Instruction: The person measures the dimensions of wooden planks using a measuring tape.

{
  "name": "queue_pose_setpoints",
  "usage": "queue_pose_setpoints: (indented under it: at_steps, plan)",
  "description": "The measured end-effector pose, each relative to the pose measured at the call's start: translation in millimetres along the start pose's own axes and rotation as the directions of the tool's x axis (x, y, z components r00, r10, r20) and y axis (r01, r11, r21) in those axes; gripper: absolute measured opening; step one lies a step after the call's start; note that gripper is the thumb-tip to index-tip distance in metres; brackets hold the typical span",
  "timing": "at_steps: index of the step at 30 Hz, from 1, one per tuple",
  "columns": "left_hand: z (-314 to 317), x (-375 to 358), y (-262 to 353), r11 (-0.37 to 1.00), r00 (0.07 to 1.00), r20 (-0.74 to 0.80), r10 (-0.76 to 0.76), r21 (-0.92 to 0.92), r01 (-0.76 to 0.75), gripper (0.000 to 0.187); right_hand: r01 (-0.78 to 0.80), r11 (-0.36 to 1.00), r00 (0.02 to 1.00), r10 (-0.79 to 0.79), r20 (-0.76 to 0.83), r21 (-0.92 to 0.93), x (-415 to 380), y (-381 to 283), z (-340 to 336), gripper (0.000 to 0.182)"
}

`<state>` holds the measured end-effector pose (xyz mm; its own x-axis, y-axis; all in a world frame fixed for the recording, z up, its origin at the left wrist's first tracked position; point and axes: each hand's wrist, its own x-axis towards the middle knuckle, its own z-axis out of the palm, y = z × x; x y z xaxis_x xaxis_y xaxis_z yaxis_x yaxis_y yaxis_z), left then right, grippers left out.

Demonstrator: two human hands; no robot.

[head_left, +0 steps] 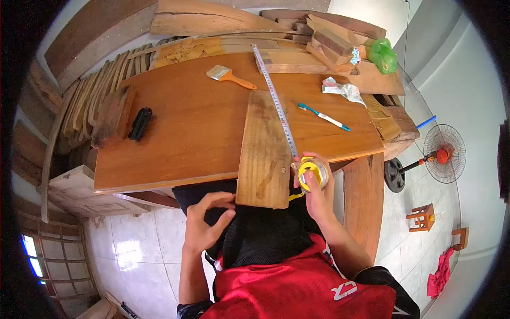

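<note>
Bold white lettering that appears to read "CX" (344,291) marks the red shirt (287,292) of a person seated at a wooden surface (186,133); the numerals along the tape blade (280,114) are too small to read. The right forearm angles inward, its hand (320,201) wrapped around a yellow tape measure (305,173), thumb laid over the case, just beside the near right edge of a wooden board (263,154). The blade runs away across the board's far right corner toward stacked timber. The left forearm points forward, its hand (204,226) loosely spread with fingers curved and thumb apart, near the board's lower left corner; whether the fingertips touch it cannot be told. The board juts past the surface's front edge. A paintbrush (234,77) and a teal-and-white toothbrush (325,117) lie beyond.
</note>
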<state>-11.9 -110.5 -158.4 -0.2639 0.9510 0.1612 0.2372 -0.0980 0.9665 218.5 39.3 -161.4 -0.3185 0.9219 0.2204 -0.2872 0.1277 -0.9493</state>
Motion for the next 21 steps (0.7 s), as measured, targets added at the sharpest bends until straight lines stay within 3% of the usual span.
queue_pose_setpoints:
  at_steps: [3,8,10,11,12,15,16,19,21]
  plan:
    - [-2.7,-0.8,7.0,0.999,0.987,0.153,0.040,0.018,-0.043,0.032,0.014,0.999,0.998,-0.011,0.057,-0.043,17.6,0.5,5.0,0.045]
    - [6.3,5.4,-9.6,0.986,0.912,0.407,0.050,-0.167,0.020,0.043,-0.036,0.994,0.965,0.062,0.256,-0.107,57.9,1.3,3.2,0.037]
    - [16.4,10.3,-7.2,0.960,0.896,0.443,0.030,-0.261,0.097,0.045,-0.079,0.986,0.939,0.124,0.320,-0.149,73.5,-3.1,-1.1,0.036]
    - [22.0,14.7,-5.9,0.942,0.891,0.454,0.022,-0.308,0.133,0.047,-0.029,0.975,0.940,0.101,0.325,-0.219,74.9,-8.7,-2.1,0.037]
    - [23.7,21.9,-9.1,0.964,0.856,0.507,0.097,-0.263,0.046,0.053,0.022,0.958,0.939,0.079,0.334,-0.287,76.2,-15.3,-2.1,0.037]
    - [38.2,31.1,-7.9,0.937,0.874,0.466,0.136,-0.348,0.040,0.057,0.052,0.941,0.940,0.066,0.333,-0.333,67.1,-37.1,-7.8,0.042]
    - [40.0,32.9,-4.4,0.904,0.858,0.511,0.050,-0.389,0.179,0.065,0.050,0.949,0.940,0.061,0.337,-0.312,60.2,-41.5,-13.7,0.044]
    - [37.0,41.7,-11.9,0.838,0.878,0.478,-0.023,-0.470,0.277,0.062,0.024,0.963,0.929,0.078,0.361,-0.268,39.0,-47.7,-36.9,0.051]
    - [20.1,53.3,-12.6,0.925,0.957,0.289,0.011,-0.366,0.100,0.047,0.000,0.963,0.928,0.101,0.358,-0.270,26.8,-45.6,-45.6,0.054]
